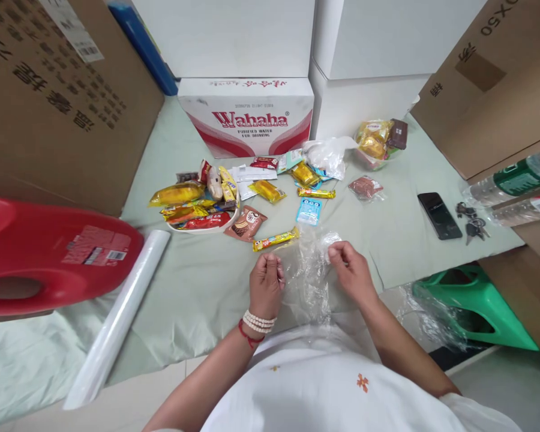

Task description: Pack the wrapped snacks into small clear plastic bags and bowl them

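A clear plastic bag (312,282) hangs crumpled at the table's front edge, stretched between my two hands. My left hand (267,282), with a beaded bracelet and red cord at the wrist, pinches its left side. My right hand (351,270) pinches its right side between thumb and fingers. Just beyond my left hand lies a yellow snack stick (276,239). Behind the bag is a small blue packet (308,212), with another yellow stick (316,193) past it. A brown wrapped snack (247,224) rests beside a white bowl (202,230) heaped with packaged snacks.
A Wahaha carton (247,120) stands at the back. On the right are a bag of snacks (378,141), a phone (439,215), keys (473,225) and plastic bottles (513,180). A red plastic container (49,258) and a white roll (117,318) lie left. A green stool (490,306) is lower right.
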`<control>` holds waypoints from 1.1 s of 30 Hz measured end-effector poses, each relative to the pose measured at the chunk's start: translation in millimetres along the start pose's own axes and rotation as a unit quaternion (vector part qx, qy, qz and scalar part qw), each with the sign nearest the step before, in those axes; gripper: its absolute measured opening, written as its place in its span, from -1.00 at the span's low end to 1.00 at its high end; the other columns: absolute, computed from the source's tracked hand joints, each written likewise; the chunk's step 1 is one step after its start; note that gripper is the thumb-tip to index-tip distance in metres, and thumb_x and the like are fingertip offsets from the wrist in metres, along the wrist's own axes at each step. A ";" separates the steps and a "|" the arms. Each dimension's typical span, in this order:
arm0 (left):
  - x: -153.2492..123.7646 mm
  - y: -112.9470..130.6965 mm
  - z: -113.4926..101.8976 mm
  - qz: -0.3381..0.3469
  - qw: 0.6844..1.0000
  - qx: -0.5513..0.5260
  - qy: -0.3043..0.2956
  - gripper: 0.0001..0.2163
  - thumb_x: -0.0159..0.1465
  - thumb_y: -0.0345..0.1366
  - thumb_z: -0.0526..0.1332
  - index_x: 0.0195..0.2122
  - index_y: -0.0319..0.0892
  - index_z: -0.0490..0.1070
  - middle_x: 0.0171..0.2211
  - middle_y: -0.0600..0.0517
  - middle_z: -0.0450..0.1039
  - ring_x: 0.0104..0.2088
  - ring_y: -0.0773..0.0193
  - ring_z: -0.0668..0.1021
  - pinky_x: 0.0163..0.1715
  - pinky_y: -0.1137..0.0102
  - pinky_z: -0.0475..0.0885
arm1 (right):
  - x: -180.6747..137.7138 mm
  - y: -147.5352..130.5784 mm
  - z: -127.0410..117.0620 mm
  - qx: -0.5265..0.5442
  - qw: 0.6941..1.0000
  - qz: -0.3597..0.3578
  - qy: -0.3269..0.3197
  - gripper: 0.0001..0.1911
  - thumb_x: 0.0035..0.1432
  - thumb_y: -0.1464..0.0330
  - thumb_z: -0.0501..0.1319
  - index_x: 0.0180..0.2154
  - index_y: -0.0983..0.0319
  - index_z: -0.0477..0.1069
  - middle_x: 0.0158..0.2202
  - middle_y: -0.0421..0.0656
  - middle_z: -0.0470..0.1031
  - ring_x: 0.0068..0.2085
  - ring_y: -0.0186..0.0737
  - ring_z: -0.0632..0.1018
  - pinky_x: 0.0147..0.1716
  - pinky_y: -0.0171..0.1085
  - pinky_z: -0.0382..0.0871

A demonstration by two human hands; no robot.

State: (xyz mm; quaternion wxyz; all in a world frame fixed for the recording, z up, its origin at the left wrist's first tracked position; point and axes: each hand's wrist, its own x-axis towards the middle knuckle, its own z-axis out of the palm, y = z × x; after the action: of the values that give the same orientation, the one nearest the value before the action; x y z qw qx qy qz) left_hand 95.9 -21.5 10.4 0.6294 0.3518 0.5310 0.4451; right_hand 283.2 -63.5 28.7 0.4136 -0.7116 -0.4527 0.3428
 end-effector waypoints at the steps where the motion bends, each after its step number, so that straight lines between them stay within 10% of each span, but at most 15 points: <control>1: -2.5 -0.2 1.8 0.010 1.000 0.009 -0.009 -0.52 0.26 0.24 0.25 -0.34 -0.13 0.32 -0.59 0.22 0.26 -0.68 0.49 0.28 -0.72 0.58 0.17 | -1.4 -3.1 7.5 -0.009 0.999 0.002 -0.031 -0.60 0.27 0.04 0.22 -0.06 0.19 0.46 -0.27 -0.17 0.52 -0.36 -0.27 0.45 -0.32 -0.29 0.32; 11: 5.3 15.9 -44.8 -0.009 0.993 0.030 0.114 -0.60 0.30 0.16 0.23 -0.33 -0.10 0.30 -0.63 0.23 0.25 -0.74 0.49 0.19 -0.78 0.59 0.04 | 21.6 12.4 9.6 0.076 0.993 0.051 -0.079 -0.66 0.21 0.04 0.23 -0.28 0.20 0.46 -0.46 -0.24 0.43 -0.44 -0.30 0.39 -0.43 -0.32 0.24; 19: -10.0 15.2 -25.5 -0.013 0.997 -0.031 0.064 -0.54 0.25 0.24 0.25 -0.31 -0.09 0.28 -0.62 0.23 0.24 -0.73 0.48 0.18 -0.77 0.57 0.03 | 8.8 -7.5 56.0 0.022 0.977 0.046 -0.209 -0.49 0.04 0.10 0.39 -0.03 0.20 0.48 -0.39 -0.26 0.45 -0.40 -0.30 0.44 -0.37 -0.31 0.27; 27: 12.1 13.5 -69.4 0.022 0.982 0.099 0.158 -0.61 0.32 0.16 0.16 -0.33 -0.09 0.28 -0.55 0.18 0.27 -0.66 0.41 0.25 -0.70 0.50 0.14 | 32.4 7.2 2.8 0.137 0.970 0.128 -0.157 -0.58 0.00 0.02 0.36 -0.31 0.23 0.45 -0.53 -0.33 0.26 -0.55 -0.41 0.21 -0.57 -0.37 0.08; 30: 8.3 8.8 -75.0 0.153 0.926 0.248 0.240 -0.69 0.31 0.03 0.23 -0.19 -0.12 0.33 -0.31 0.00 0.42 -0.39 0.24 0.48 -0.45 0.36 0.43 | 32.8 9.6 -5.5 0.103 0.978 0.116 -0.141 -0.60 0.04 0.03 0.34 -0.32 0.22 0.44 -0.53 -0.32 0.28 -0.54 -0.40 0.24 -0.58 -0.38 0.08; 33: -2.3 5.1 -71.6 0.369 0.796 0.408 0.252 -0.74 0.25 -0.18 0.32 -0.09 -0.13 0.40 -0.08 -0.17 0.46 0.02 -0.01 0.52 0.02 0.05 0.45 | 31.1 5.8 -2.3 0.091 0.981 0.104 -0.137 -0.62 0.06 0.04 0.32 -0.31 0.22 0.44 -0.53 -0.32 0.28 -0.54 -0.38 0.28 -0.59 -0.38 0.11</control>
State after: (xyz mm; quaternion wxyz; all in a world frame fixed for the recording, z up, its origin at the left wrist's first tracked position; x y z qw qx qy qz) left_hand 24.5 -23.9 2.4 0.0595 0.6206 0.6333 0.4585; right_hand 298.3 -36.7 20.9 0.3722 -0.6605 -0.3959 0.5181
